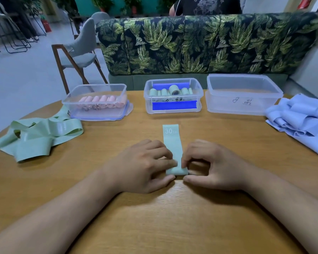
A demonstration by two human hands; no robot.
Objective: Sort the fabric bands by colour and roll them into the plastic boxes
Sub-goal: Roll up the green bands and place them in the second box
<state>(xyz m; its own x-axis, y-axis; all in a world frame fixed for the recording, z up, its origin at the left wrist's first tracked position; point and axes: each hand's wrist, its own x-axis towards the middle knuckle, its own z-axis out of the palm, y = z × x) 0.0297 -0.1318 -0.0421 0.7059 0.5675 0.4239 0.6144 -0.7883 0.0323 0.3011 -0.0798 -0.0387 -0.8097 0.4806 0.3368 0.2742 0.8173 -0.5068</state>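
A green band (173,142) lies flat on the wooden table (154,226), in the middle of the frame. It runs straight away from the person. The far end shows a white "30". The near end is turned over into a small fold or roll.

Both hands are on that near end. The left hand (145,167) pinches the left side of the fold, with its thumb under the edge and its fingers bent on top. The right hand (217,165) pinches the right side the same way. Both hands hold the band tight and close, with their thumbs nearly touching.

Three clear plastic boxes stand in a row at the back of the table. The left box (99,87) holds pink rolls (103,100) side by side. The middle box (200,96) holds green rolls (170,90) and has blue clips on it. The right box (246,105) is bigger and has black writing on its front.

A pile of loose green bands (39,138) sits at the left of the frame, near the left box. A pile of light blue bands (301,121) sits at the right edge, just beside the right box.

Behind the table is a sofa (209,43) with a green leaf print. A grey chair (81,50) with wooden legs stands at the upper left. A person in a dark shirt (206,5) is at the top, behind the sofa.
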